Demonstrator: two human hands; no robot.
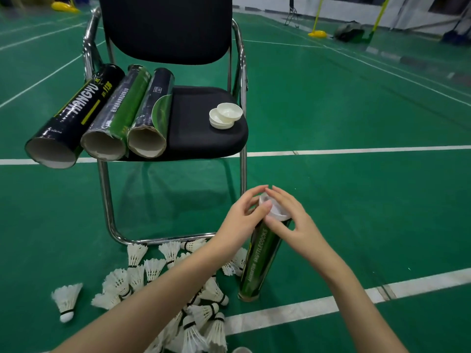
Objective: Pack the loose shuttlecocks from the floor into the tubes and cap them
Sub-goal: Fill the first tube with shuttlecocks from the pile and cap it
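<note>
A dark green shuttlecock tube (pixel 257 261) stands upright on the green court floor, a white cap (pixel 276 212) at its top end. My left hand (pixel 242 220) and my right hand (pixel 288 217) both hold that cap with their fingertips, one on each side. A heap of white loose shuttlecocks (pixel 163 276) lies on the floor left of the tube, partly hidden by my left forearm. One shuttlecock (pixel 66 300) lies apart at the far left. Three uncapped tubes (pixel 107 115) lie side by side on the black chair seat (pixel 204 138), open ends toward me. Stacked white caps (pixel 225 115) sit on the seat's right side.
The chair's chrome frame (pixel 109 207) stands on the floor just behind the shuttlecock heap. White court lines (pixel 356 150) cross the floor. Another white cap (pixel 240 350) shows at the bottom edge. Yellow net-post bases (pixel 317 34) and a dark bag (pixel 349 31) are far back.
</note>
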